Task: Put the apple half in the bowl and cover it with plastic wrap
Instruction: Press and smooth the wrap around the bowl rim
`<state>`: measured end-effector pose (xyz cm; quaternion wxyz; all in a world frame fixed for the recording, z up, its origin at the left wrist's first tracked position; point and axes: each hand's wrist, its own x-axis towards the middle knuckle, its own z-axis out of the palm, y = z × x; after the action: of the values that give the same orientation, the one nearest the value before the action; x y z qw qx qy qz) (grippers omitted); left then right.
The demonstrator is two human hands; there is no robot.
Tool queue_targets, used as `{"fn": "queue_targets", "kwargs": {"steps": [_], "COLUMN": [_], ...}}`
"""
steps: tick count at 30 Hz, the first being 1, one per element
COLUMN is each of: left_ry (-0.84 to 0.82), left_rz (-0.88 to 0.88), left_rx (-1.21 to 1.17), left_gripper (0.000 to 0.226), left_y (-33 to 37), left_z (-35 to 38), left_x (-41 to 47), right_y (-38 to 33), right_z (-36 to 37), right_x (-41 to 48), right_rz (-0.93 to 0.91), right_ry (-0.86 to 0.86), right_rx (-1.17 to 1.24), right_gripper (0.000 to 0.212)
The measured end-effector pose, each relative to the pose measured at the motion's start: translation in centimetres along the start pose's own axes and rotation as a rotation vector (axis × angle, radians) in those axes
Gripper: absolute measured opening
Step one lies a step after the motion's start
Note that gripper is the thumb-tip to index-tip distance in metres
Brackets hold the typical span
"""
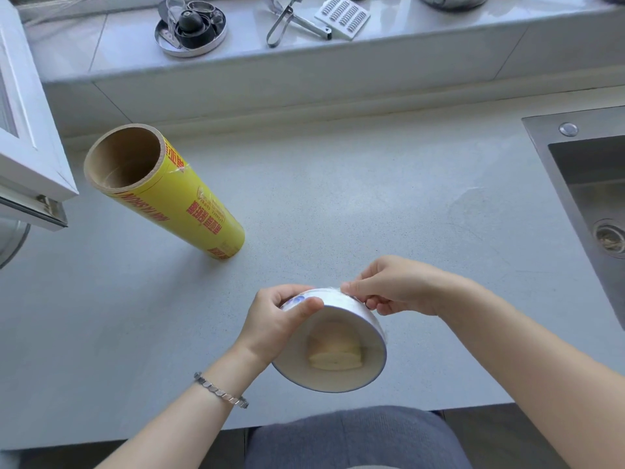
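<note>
Already you have the bowl (329,346) lifted off the counter (338,204) and tipped toward you, so its mouth faces the camera and the apple half (334,353) shows pale inside, resting against the lower wall under what looks like a stretched film. Your left hand (270,323) grasps the bowl's far-left side, thumb pressed on the outside; your right hand (395,286) pinches the plastic wrap (333,296) against the outer wall at the far rim. By my reading you are at the sealing step: apple in, sheet on. Next calls for smoothing the loose edge down all round, turning the bowl gently so the film neither tears nor lifts. Farther off, the yellow roll (176,198) stands on end, well apart.
</note>
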<state>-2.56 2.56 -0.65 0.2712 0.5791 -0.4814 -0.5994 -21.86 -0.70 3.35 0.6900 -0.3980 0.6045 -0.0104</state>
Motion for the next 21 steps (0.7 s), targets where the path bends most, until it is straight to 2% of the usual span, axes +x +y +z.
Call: {"fn": "queue_targets", "kwargs": {"steps": [2,4,6,10,17,20,21], "left_ry": [-0.011,-0.02,-0.041,-0.057,0.0,0.01,0.009], "left_rz": [-0.009,-0.021,-0.029,-0.05,-0.052,-0.045,-0.044], "left_rx": [-0.005,-0.02,-0.015,-0.023,-0.005,0.023,0.029], "left_gripper": [0.056,0.058,0.069,0.051,0.05,0.051,0.05], "left_y": [0.2,0.3,0.3,0.5,1.0,1.0,0.9], "left_z": [0.1,0.1,0.1,0.6,0.6,0.4,0.4], "left_x": [-0.1,-0.1,-0.1,-0.2,-0.3,-0.3,-0.4], "right_y": [-0.1,0.1,0.3,0.5,0.5,0.0,-0.2], "right_z": [0.2,0.5,0.7,0.9,0.8,0.7,0.9], "right_x": [0.2,0.5,0.8,1.0,1.0,1.0,0.9], "right_rz": [0.0,-0.027,-0.069,-0.115,-0.04,-0.02,-0.026], "right_ry": [0.026,0.104,0.177,0.243,0.165,0.12,0.122], "right_rx": [-0.022,-0.006,0.125,0.346,0.499,0.42,0.358], "right_gripper": [0.022,0.026,0.027,0.026,0.01,0.035,0.037]}}
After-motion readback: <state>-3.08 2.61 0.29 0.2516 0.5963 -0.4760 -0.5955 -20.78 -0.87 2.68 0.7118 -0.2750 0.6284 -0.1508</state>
